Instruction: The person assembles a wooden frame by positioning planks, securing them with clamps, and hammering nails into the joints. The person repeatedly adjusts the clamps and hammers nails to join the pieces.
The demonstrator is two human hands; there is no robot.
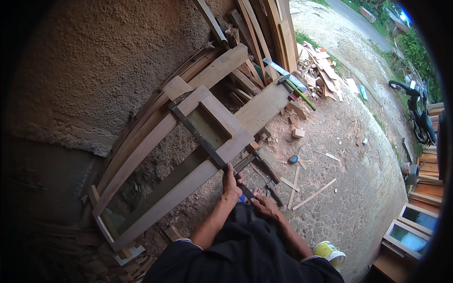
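Two hands work at lower centre. At left-centre a wooden door frame (188, 155) lies across boards against the rough wall, with a long dark metal bar clamp (207, 141) running diagonally over it. The left hand (231, 184) closes its fingers around the bar's lower end; the right hand (264, 205), just beside, curls around the dark handle end there. Keeping the bar flat on the rail would, I judge, help it bear evenly. At lower right, a yellow-and-white bucket (330, 252) stands; its contents cannot be told.
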